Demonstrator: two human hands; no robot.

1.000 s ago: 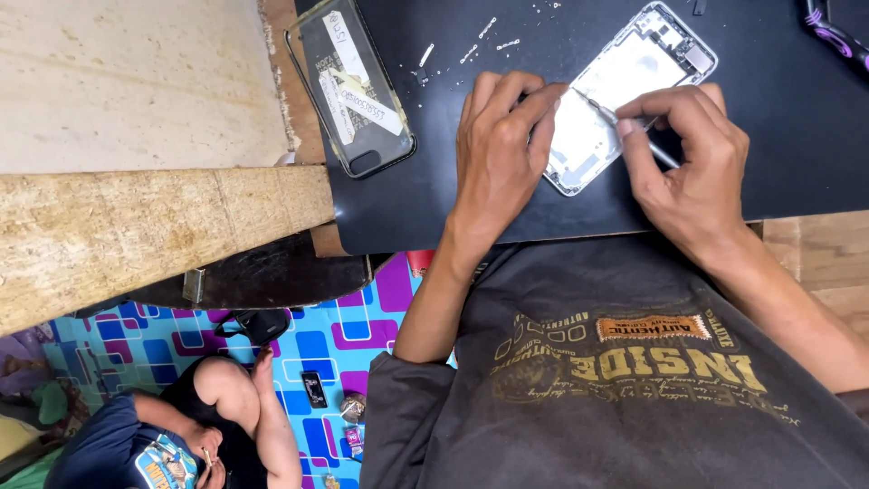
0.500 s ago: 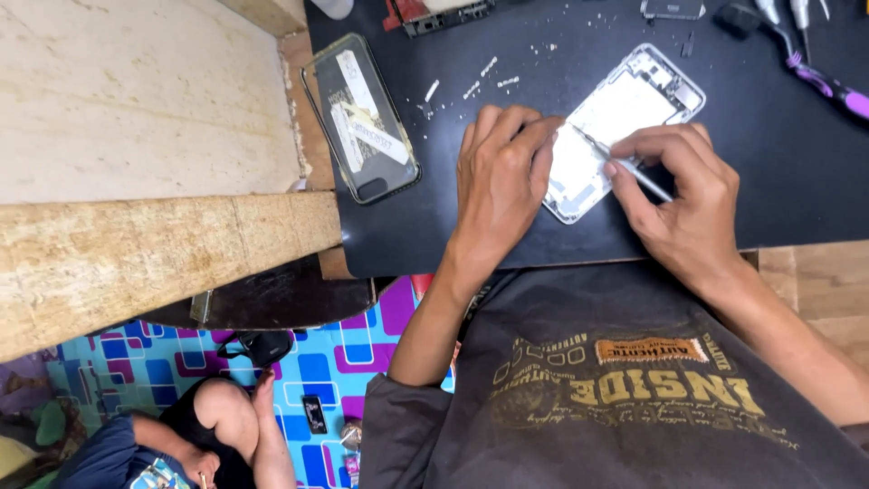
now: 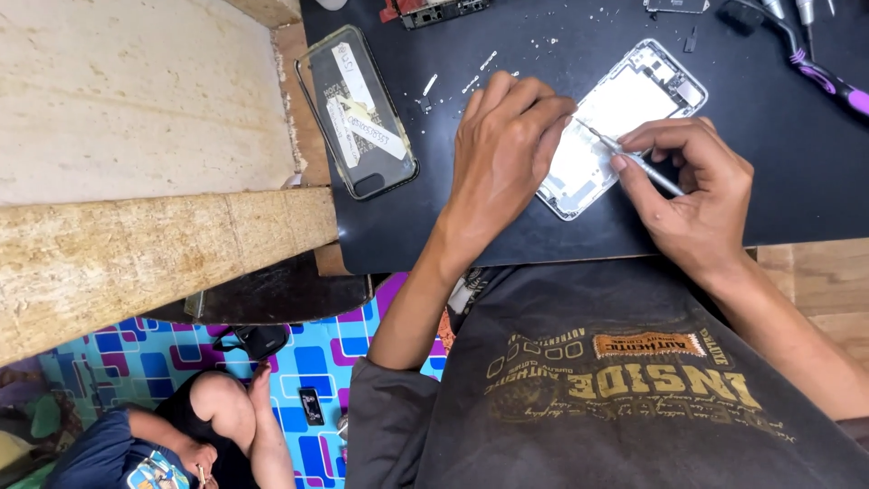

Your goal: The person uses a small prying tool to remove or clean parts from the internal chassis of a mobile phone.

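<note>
Opened phone frame (image 3: 625, 109) lying tilted on the black work mat (image 3: 778, 181), back shell up, pale inner plate showing. Left hand (image 3: 502, 149) laid palm-down over the frame's lower left edge, wrist bent, fingers curled and pressing on it, fingertips meeting near the frame's middle; forearm running down and left from there toward the dark shirt. Right hand (image 3: 697, 195) just right of the frame, fingers pinched narrow around a thin metal tool (image 3: 634, 161), thumb and forefinger holding the shaft close to its front, remaining fingers folded under. Tool slanted up and left, tip resting on the frame's inner plate just beside the left fingertips. Right forearm leading off down and right across the wooden edge.

Left of the frame, well apart, a second phone (image 3: 358, 113) in a clear case, with paper strips taped on it. Above and left of the frame, small white scraps (image 3: 471, 81) scattered on the mat. Up and right of the frame, a purple-handled tool (image 3: 828, 81). Far below and left of the frame, beneath the bench, another person's knee and arm (image 3: 222, 407) over a bright patterned floor mat.
</note>
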